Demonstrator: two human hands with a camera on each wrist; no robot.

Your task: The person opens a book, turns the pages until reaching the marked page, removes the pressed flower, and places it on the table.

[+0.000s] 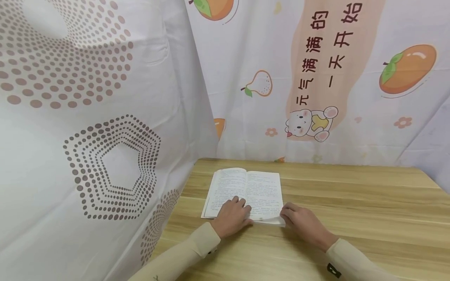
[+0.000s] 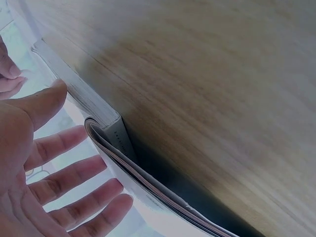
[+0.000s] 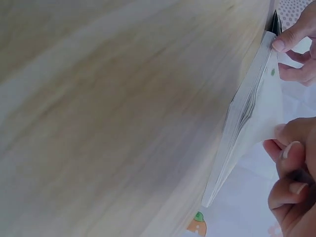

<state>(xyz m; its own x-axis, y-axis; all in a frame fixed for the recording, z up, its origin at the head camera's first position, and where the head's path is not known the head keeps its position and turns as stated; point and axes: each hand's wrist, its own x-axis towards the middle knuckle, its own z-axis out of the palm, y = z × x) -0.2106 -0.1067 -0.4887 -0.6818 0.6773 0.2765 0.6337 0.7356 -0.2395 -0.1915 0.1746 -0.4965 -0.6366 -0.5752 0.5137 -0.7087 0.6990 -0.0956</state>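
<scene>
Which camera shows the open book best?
The head view: it shows the open book from above, with print visible. The left wrist view shows mainly its edges; the right wrist view, an edge and the page pinched by the right hand.

Book (image 1: pixel 263 191): open on the surface (image 1: pixel 358 207), toward its far left part
Left hand (image 1: pixel 233 219): over the near end of the book's left half, reaching the middle fold, thumb at the near edge
Right hand (image 1: pixel 305 225): at the book's near right corner, to the right of the left hand, with a page (image 3: pixel 269 106) corner between thumb and finger
Back cloth (image 1: pixel 246 132): behind the surface, beyond the book
Side cloth (image 1: pixel 183 128): left of the surface and the book
Sleeves (image 1: pixel 205 239): in front of the book, one on each forearm
</scene>
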